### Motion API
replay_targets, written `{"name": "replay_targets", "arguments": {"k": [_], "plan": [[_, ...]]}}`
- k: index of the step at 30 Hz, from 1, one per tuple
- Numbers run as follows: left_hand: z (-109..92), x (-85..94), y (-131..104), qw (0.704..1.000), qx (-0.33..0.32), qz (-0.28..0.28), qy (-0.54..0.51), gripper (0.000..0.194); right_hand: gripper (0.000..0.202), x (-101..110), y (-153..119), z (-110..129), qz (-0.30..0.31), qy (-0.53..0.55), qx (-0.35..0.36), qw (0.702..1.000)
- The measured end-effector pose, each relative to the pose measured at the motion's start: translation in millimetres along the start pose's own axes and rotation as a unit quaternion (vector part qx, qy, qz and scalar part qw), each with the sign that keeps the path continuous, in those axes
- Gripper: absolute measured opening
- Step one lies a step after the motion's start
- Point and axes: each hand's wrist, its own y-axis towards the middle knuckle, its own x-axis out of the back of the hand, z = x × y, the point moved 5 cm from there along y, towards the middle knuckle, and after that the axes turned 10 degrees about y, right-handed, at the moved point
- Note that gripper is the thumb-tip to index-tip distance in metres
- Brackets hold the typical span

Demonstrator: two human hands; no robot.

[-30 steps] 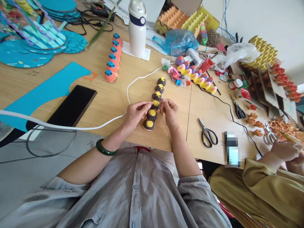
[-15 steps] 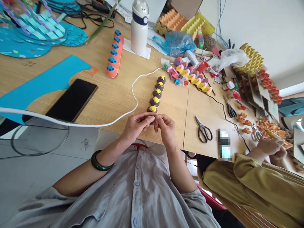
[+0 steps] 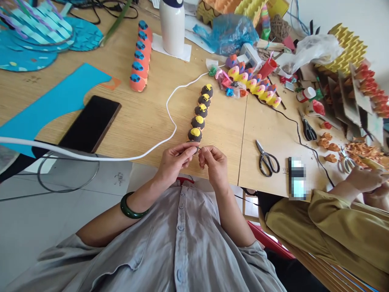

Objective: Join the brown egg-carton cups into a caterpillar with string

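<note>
Close to the table's front edge, my left hand (image 3: 176,160) is closed in a pinch. My right hand (image 3: 214,160) pinches just beside it, fingertips almost meeting. Between them shows a small dark piece (image 3: 198,148), too small to name for sure. Directly beyond my fingers lies a row of black painted egg-carton cups (image 3: 201,110) with yellow tops; its near end is partly hidden behind my left fingers. Farther off to the left, an orange egg-carton row (image 3: 140,56) carries blue and black spots.
A white cable (image 3: 170,115) curves across the table left of the black row. Left are a phone (image 3: 90,123) and blue cutout (image 3: 57,99); right, black-handled scissors (image 3: 267,160). A white bottle (image 3: 172,30) stands behind. A co-worker's hands (image 3: 364,182) are far right.
My hands have drawn slightly apart, so the dark piece between the fingertips now shows. The view has tilted, and the things on the table sit higher in it.
</note>
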Motion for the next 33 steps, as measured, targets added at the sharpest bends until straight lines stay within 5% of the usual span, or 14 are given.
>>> {"name": "replay_targets", "arguments": {"k": [33], "plan": [[-6, 3.5, -9, 0.999, 0.013, -0.045, 0.001, 0.028, 0.04, -11, -15, 1, 0.014, -0.059, -0.012, 0.998]]}}
